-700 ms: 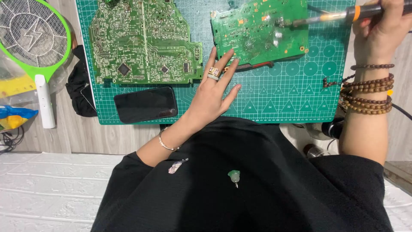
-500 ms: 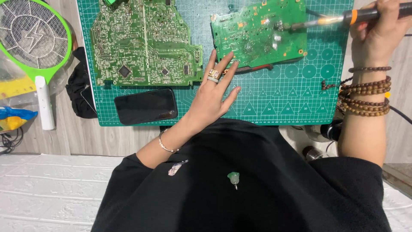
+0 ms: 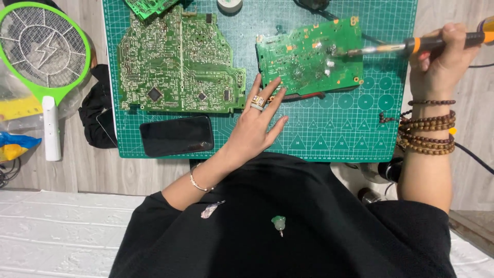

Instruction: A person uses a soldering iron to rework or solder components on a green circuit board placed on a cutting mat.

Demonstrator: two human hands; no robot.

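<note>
Soldering iron (image 3: 391, 49) tip has advanced onto one small board (image 3: 309, 56), right-hand fingers (image 3: 437, 56) clamped; left fingers (image 3: 265, 100) spread.

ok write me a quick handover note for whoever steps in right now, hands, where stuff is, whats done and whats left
Left hand: flat on the green cutting mat, fingertips pressing the lower left edge of the small circuit board to steady it.
Right hand: gripping the soldering iron; its tip rests on the upper middle of the small board.
Nearby: large circuit board lies to the left on the mat, dark phone below it, green racket-shaped swatter off the mat to the far left.
Done: small board is positioned and braced, with shiny patches already around the tip.
Left: how many joints remain cannot be told from this view.
</note>
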